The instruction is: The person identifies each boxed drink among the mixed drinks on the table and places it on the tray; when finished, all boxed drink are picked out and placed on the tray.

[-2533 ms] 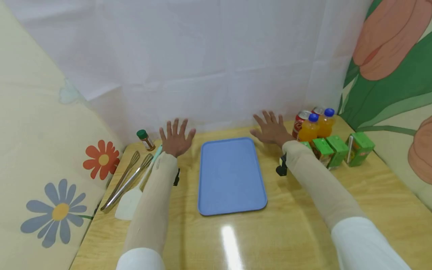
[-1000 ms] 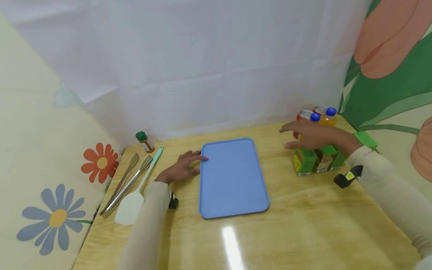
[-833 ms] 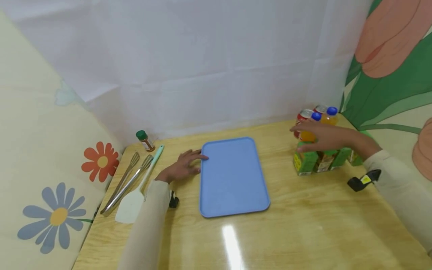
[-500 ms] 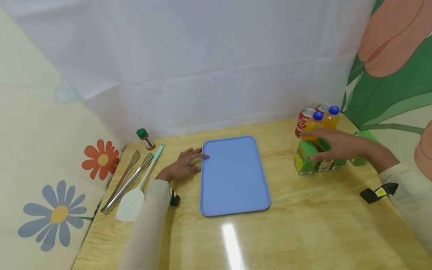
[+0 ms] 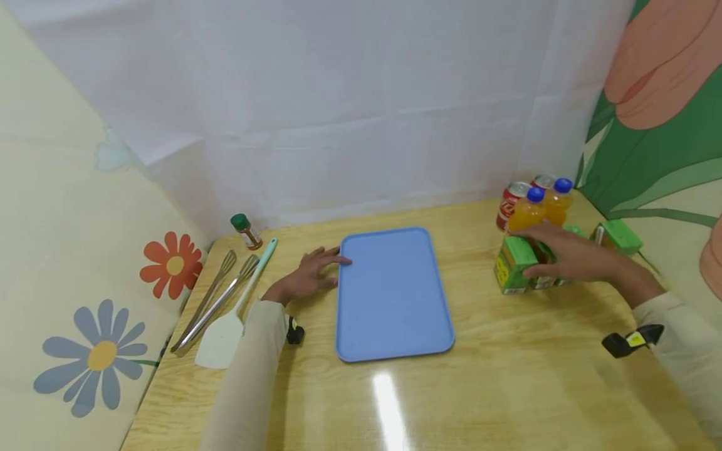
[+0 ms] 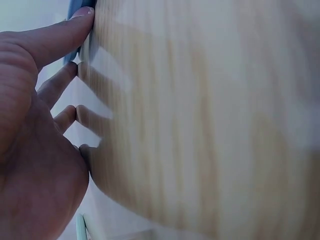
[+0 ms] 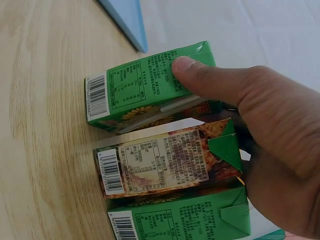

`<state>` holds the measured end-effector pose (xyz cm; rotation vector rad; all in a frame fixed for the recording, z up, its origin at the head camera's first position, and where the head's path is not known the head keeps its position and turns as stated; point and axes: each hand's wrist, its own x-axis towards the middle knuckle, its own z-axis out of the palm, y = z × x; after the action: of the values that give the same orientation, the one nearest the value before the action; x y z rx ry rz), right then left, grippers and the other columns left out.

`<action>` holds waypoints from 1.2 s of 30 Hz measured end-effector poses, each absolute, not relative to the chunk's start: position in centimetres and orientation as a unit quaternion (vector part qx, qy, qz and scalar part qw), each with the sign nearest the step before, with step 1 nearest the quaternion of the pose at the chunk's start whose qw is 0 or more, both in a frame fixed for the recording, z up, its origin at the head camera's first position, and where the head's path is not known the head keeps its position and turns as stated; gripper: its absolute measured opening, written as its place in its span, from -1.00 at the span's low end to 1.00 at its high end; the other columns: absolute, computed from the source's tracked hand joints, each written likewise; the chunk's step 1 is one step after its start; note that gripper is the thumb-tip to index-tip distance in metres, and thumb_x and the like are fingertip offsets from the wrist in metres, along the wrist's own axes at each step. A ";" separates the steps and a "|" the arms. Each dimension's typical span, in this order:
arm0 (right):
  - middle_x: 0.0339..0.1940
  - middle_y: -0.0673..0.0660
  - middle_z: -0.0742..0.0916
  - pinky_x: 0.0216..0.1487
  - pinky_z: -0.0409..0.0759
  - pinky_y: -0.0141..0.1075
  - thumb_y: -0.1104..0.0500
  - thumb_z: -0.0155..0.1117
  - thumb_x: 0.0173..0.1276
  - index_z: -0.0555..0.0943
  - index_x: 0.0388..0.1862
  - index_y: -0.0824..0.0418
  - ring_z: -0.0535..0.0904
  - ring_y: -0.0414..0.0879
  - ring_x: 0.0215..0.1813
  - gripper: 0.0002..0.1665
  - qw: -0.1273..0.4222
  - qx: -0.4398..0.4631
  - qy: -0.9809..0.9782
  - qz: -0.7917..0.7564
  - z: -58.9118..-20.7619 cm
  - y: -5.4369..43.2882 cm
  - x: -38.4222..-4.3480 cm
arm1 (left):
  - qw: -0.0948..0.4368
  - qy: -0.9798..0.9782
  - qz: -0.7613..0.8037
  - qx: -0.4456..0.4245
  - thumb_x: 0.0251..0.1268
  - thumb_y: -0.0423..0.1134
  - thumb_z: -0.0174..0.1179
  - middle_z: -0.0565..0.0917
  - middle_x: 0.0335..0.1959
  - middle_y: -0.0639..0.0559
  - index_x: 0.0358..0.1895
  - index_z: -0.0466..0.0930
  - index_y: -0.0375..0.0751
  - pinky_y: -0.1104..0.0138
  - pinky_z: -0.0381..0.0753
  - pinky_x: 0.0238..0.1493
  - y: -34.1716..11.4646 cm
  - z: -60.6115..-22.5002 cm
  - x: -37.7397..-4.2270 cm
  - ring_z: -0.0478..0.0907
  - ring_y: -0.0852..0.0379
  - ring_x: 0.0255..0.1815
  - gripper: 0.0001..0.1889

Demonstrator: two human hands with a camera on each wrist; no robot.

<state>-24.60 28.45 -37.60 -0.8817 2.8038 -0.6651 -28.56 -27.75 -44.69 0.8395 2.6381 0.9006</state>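
Juice carton (image 5: pixel 514 270), the leftmost of a row of green cartons at the right of the wooden table (image 5: pixel 507 376), is what the work centres on. Going left to right: tongs (image 5: pixel 217 300) and a white spatula (image 5: pixel 234 313) lie at the far left, with a small spice jar (image 5: pixel 245 232) behind them. The left hand (image 5: pixel 307 282) lies flat on the table, fingers straight and spread, fingertips touching the left rim of the blue tray (image 5: pixel 389 291), which sits mid-table. Well to the right, the right hand (image 5: pixel 566 255) is clamped on the juice carton, thumb pressing its near side, as the right wrist view shows (image 7: pixel 150 85); the fingers wrap over the top and far side. Just behind stand two orange bottles (image 5: pixel 530 213) and two cans (image 5: pixel 510 199).

The step looks like securing a grasp, the carton not yet lifted. The next move calls for a firm pinch and a straight lift, clear of the neighbouring carton (image 7: pixel 165 160) touching it.
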 end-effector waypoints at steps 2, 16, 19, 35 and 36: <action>0.32 0.27 0.47 0.11 0.54 0.15 -0.20 0.40 0.31 0.29 0.53 0.21 0.48 0.14 0.19 -0.04 0.062 -0.290 0.928 -0.225 -37.6 28.4 -24.5 | 0.115 0.899 0.309 0.287 0.48 -0.21 0.19 0.02 0.61 -0.25 0.40 0.46 -0.02 -0.32 -0.54 0.43 -27.8 -44.7 -28.5 -0.33 -0.40 0.59 -0.54; 0.30 0.29 0.53 0.16 0.46 0.25 -0.17 0.41 0.32 0.39 0.45 0.25 0.45 0.24 0.27 -0.13 0.029 -0.284 0.928 -0.238 -37.6 27.3 -23.8 | 0.110 0.902 0.303 0.289 0.48 -0.18 0.20 0.04 0.61 -0.24 0.39 0.47 0.02 -0.31 -0.54 0.43 -28.0 -45.4 -28.1 -0.30 -0.38 0.59 -0.55; 0.33 0.32 0.51 0.14 0.47 0.26 -0.19 0.38 0.35 0.37 0.47 0.23 0.45 0.27 0.27 -0.13 0.021 -0.278 0.931 -0.236 -37.1 26.7 -23.7 | 0.108 0.902 0.304 0.288 0.48 -0.18 0.20 0.04 0.61 -0.25 0.38 0.47 0.01 -0.32 -0.53 0.43 -28.1 -45.5 -27.9 -0.30 -0.40 0.59 -0.55; 0.38 0.17 0.48 0.19 0.56 0.14 -0.18 0.36 0.37 0.32 0.51 0.11 0.52 0.20 0.28 -0.15 -0.002 -0.282 0.895 -0.347 -35.4 20.4 -26.9 | 0.144 0.899 0.322 0.259 0.35 0.02 0.31 -0.07 0.65 -0.05 0.62 0.07 0.04 -0.22 -0.58 0.47 -28.7 -44.9 -28.0 -0.44 -0.20 0.62 -0.15; 0.39 0.18 0.47 0.19 0.57 0.14 -0.18 0.36 0.37 0.31 0.52 0.11 0.50 0.21 0.29 -0.14 0.003 -0.281 0.892 -0.355 -35.3 19.9 -27.1 | 0.149 0.898 0.326 0.254 0.33 0.03 0.32 -0.09 0.66 -0.06 0.62 0.05 0.06 -0.24 -0.58 0.46 -28.7 -44.8 -28.0 -0.46 -0.19 0.62 -0.12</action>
<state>-27.08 19.95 -35.32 -0.8802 2.7971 -1.1128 -27.99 -28.70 -44.84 0.7302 2.5827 0.9379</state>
